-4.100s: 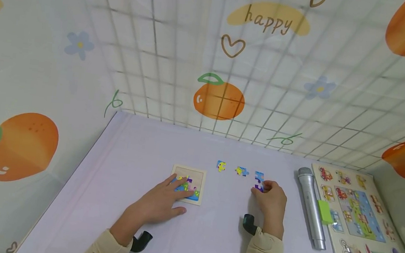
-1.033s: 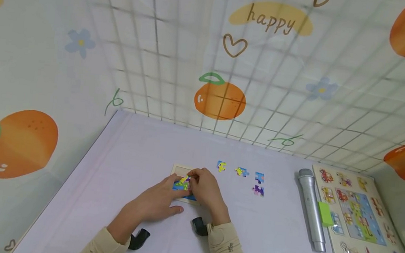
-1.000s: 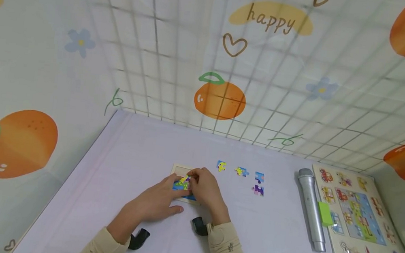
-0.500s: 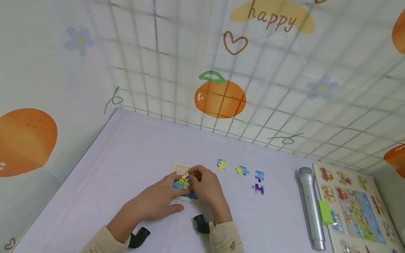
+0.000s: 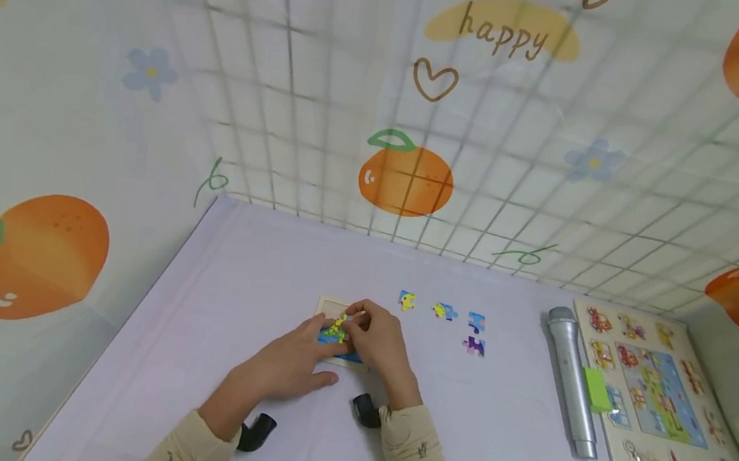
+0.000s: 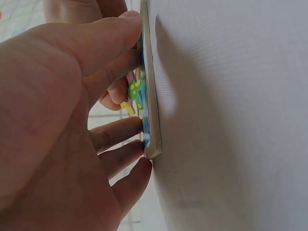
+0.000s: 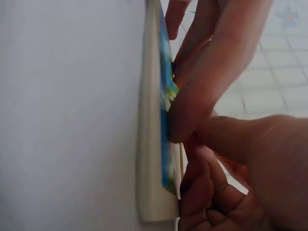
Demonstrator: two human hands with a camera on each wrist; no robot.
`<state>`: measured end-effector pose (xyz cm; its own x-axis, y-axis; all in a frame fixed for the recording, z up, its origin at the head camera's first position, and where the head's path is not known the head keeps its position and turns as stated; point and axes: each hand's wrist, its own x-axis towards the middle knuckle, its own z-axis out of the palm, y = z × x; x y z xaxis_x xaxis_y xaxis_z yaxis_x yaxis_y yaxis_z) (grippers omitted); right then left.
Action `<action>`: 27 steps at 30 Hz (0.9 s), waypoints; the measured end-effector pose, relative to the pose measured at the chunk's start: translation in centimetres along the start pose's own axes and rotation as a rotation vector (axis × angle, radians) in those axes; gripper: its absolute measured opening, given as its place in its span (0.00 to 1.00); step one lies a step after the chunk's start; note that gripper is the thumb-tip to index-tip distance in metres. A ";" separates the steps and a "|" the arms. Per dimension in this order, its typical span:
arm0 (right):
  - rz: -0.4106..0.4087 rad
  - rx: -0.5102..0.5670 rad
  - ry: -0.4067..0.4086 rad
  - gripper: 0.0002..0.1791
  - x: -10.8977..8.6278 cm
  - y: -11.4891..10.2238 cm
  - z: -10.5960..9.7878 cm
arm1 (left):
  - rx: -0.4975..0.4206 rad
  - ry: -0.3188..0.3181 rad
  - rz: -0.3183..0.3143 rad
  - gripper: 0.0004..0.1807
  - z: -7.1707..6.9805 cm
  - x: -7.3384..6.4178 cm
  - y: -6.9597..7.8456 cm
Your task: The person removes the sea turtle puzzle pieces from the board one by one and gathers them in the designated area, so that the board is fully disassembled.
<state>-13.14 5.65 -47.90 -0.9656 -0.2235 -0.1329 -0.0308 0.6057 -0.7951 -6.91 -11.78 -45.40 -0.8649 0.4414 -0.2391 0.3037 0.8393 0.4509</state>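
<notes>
A small wooden puzzle board (image 5: 356, 367) lies on the table, with blue and green pieces showing in it. My left hand (image 5: 290, 360) is spread over its left side, the fairly straight fingertips resting on the board and its pieces. At the board's right side, my right hand (image 5: 382, 343) pinches a green and yellow jigsaw piece (image 6: 136, 91) between thumb and fingers. In the left wrist view that piece is tilted up from the board. The right hand's fingers hide part of it. In the right wrist view, fingers cover most of the board's face.
Several loose jigsaw pieces lie beyond the right hand, among them a yellow one (image 5: 406, 301) and a purple one (image 5: 475, 346). Farther right are a silver microphone (image 5: 573, 387), a lime-green block (image 5: 597, 390) and a larger picture puzzle board (image 5: 666, 407). A grid wall stands behind the table.
My right hand has moved left from the purple piece, which stays on the table, to the board. Over the last second the green and yellow piece has tilted up. The left hand has barely moved.
</notes>
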 end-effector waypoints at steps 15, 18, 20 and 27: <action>0.107 -0.020 0.076 0.04 -0.2 0.8 -1.9 | -0.005 0.024 -0.012 0.28 0.2 0.1 0.0; 0.137 -0.042 0.083 0.05 -0.2 1.0 -2.3 | -0.005 0.029 -0.011 0.28 0.2 0.1 0.1; 0.152 -0.056 0.086 0.05 -0.2 1.1 -2.6 | -0.008 0.030 -0.013 0.28 0.1 0.0 0.1; 0.204 -0.061 0.090 0.05 -0.4 1.6 -3.5 | -0.013 0.025 -0.022 0.28 0.0 0.1 0.2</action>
<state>-13.70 9.35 -47.02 -0.9726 -0.0244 -0.2314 0.1542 0.6772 -0.7194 -6.89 -11.58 -45.36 -0.8814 0.4141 -0.2274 0.2790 0.8447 0.4568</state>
